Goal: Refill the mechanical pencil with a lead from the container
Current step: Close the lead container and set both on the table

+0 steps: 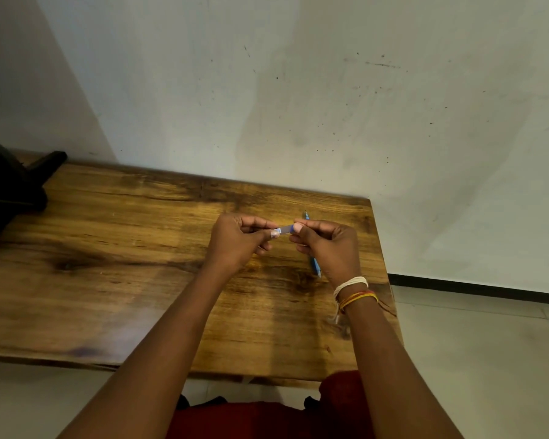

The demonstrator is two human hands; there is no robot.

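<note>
Clear plastic with a blue-and-white label at one end, the lead container [282, 230] is a small flat case held level between both hands above the table. Whether it is open or closed cannot be told, and whatever lies inside it is too small to make out.

The left hand [235, 240] pinches the labelled end between thumb and forefinger; its other fingers curl loosely under the palm and touch nothing that shows. The right hand [327, 245] takes the opposite end, its thumb [298, 228] pressed on top of the case with the pale nail facing up and the forefinger bent over behind it. The remaining right fingers fold inward below the case. Both grips are closed tight on the container, with only a short stretch of clear plastic showing between the two sets of fingertips.

Just behind and beneath the right fingers, the blue mechanical pencil [315, 264] lies flat on the wood, apart from both hands. Its thin tip pokes out past the right knuckles on the far side and its rear end shows below the heel of the right palm, with the middle hidden by the hand.

White thread and orange-red bands [352, 291] wrap the right wrist. The wooden table [124, 248] spreads out to the left of the fingers, with a dark object [10, 182] at its far left corner. A pale, speckled wall [298, 90] rises beyond the fingertips
</note>
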